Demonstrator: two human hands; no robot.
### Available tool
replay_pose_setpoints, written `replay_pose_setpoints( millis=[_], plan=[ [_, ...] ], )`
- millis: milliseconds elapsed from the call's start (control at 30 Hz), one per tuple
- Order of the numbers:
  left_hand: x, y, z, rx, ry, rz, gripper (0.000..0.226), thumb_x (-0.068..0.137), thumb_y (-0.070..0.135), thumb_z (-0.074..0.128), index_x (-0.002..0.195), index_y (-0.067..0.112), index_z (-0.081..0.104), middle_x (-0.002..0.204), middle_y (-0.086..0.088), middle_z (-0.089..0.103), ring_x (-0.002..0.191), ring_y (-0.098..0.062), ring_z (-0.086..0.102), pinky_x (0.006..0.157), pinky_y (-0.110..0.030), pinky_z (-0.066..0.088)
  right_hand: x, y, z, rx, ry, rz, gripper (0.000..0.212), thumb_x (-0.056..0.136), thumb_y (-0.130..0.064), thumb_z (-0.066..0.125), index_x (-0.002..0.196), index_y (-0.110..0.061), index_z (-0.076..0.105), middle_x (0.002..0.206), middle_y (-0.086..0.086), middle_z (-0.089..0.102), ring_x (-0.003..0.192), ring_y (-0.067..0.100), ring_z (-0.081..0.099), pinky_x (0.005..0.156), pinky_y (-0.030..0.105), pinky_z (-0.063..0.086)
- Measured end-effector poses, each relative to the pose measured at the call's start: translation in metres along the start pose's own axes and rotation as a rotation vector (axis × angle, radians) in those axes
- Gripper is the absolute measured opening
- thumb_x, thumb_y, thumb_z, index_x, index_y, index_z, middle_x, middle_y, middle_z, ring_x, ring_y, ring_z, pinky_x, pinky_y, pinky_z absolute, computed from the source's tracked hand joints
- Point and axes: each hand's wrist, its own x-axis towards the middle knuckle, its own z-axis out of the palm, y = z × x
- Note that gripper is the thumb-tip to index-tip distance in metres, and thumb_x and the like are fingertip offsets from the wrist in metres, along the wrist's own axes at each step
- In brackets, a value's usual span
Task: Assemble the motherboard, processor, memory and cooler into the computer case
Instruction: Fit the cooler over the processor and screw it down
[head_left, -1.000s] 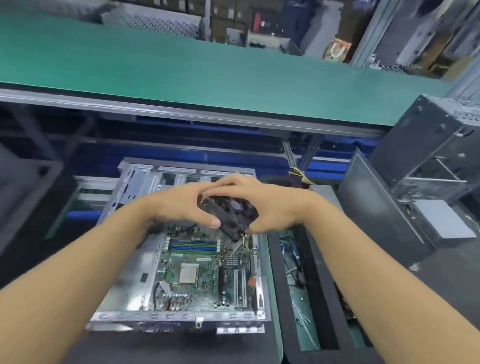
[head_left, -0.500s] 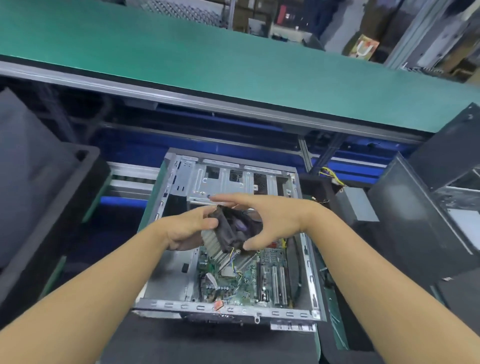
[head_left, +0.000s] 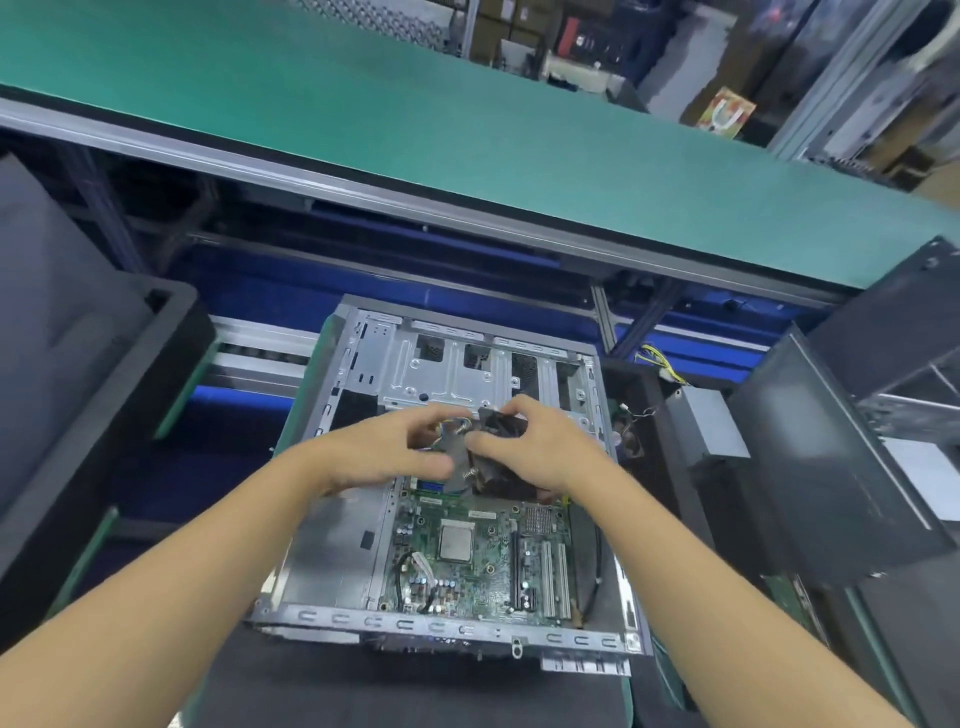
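Observation:
An open silver computer case (head_left: 363, 551) lies flat in front of me. A green motherboard (head_left: 467, 577) sits inside it, with the silver processor (head_left: 456, 540) seated in its socket and uncovered. Above the board's far edge I hold a black cooler (head_left: 485, 465) with a fan, metal fins and a spring screw. My right hand (head_left: 540, 447) grips it from the right side. From the left, my left hand (head_left: 387, 452) holds the cooler with curled fingers near its coloured wires. The memory slots are mostly hidden under my hands.
A green conveyor belt (head_left: 467, 135) runs across the back. A black foam tray (head_left: 78, 374) stands at the left. Another dark case (head_left: 831, 457) and a grey power supply (head_left: 711, 421) with yellow wires sit at the right.
Both hands have carried the cooler further from me, off the processor, which now shows. The cooler has been turned in my hands. The camera view has shifted.

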Motion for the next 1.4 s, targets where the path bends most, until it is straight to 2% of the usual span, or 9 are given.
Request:
replay_pose_setpoints(
  millis=[233,467,567,667,767,1000,1133,1233,1400],
  plan=[
    [0.006,0.017,0.026,0.698,0.289,0.092,0.118,0.040,0.085,0.067,0.141,0.039,0.027,0.132,0.022,0.046,0.111,-0.004,0.052,0.091,-0.029,0.048,-0.002,-0.014,0.012,-0.093,0.016,0.261,0.072,0.072,-0.079,0.049,0.123,-0.029,0.048,0.120,0.010,0.058,0.086,0.032,0.070,0.073,0.038,0.060],
    [0.009,-0.003,0.031,0.467,0.353,0.128,0.092,0.049,0.071,0.077,0.129,0.038,0.047,0.114,0.030,0.050,0.102,0.003,0.051,0.090,-0.029,0.049,-0.009,-0.009,0.020,-0.053,-0.067,0.286,0.099,0.068,-0.093,0.042,0.145,-0.031,0.036,0.135,0.013,0.045,0.095,0.033,0.067,0.067,0.033,0.058],
    [0.008,-0.015,0.029,0.320,0.353,0.120,0.085,0.050,0.061,0.085,0.126,0.040,0.051,0.117,0.032,0.053,0.108,0.010,0.051,0.093,-0.023,0.047,-0.010,0.005,0.010,-0.166,-0.231,0.137,0.111,0.056,-0.098,0.050,0.151,-0.045,0.026,0.137,0.008,0.029,0.132,0.036,0.038,0.104,0.047,0.047],
    [0.006,-0.021,0.033,0.281,0.348,0.087,0.091,0.047,0.067,0.084,0.127,0.046,0.049,0.118,0.040,0.050,0.110,0.017,0.047,0.090,-0.014,0.041,-0.010,0.020,0.013,-0.265,-0.207,-0.103,0.114,0.063,-0.070,0.081,0.155,-0.042,0.020,0.147,-0.001,0.016,0.145,0.029,0.018,0.117,0.050,0.030],
    [0.009,-0.026,0.038,0.285,0.320,0.050,0.093,0.046,0.068,0.083,0.129,0.047,0.046,0.119,0.040,0.048,0.111,0.016,0.047,0.092,-0.018,0.042,-0.006,0.030,0.029,-0.160,-0.182,-0.222,0.113,0.067,-0.049,0.089,0.154,-0.027,0.022,0.153,-0.017,0.005,0.140,0.024,0.036,0.113,0.040,0.038],
    [-0.003,-0.036,0.042,0.318,0.137,-0.303,0.145,0.049,0.079,0.074,0.153,0.026,-0.012,0.162,0.004,0.007,0.147,-0.017,0.018,0.116,-0.038,0.026,0.001,0.054,0.045,-0.290,-0.094,-0.401,0.108,0.066,-0.054,0.086,0.150,-0.027,0.024,0.147,-0.011,0.022,0.133,0.016,0.040,0.102,0.038,0.048],
    [-0.014,-0.045,0.044,0.428,0.095,-0.608,0.086,0.085,0.046,0.068,0.148,0.005,0.025,0.125,-0.007,0.060,0.110,-0.022,0.059,0.094,-0.033,0.048,0.009,0.063,0.062,-0.297,-0.215,-0.316,0.106,0.071,-0.046,0.086,0.150,-0.033,0.018,0.151,-0.004,0.032,0.141,0.022,0.032,0.109,0.044,0.042],
    [-0.013,-0.038,0.050,0.454,0.005,-0.516,0.035,0.093,0.021,0.053,0.126,0.018,0.063,0.112,0.002,0.070,0.093,-0.014,0.064,0.077,-0.021,0.047,0.012,0.064,0.074,-0.251,-0.245,-0.304,0.105,0.070,-0.045,0.088,0.149,-0.034,0.019,0.148,-0.005,0.034,0.135,0.019,0.035,0.105,0.036,0.040],
    [-0.012,-0.039,0.050,0.318,0.051,-0.524,0.036,0.092,0.003,0.044,0.103,0.022,0.073,0.098,0.004,0.072,0.081,-0.014,0.067,0.082,-0.029,0.055,0.012,0.065,0.087,-0.244,-0.217,-0.323,0.104,0.068,-0.043,0.089,0.146,-0.036,0.021,0.143,-0.004,0.037,0.129,0.018,0.038,0.105,0.036,0.040]
  ],
)
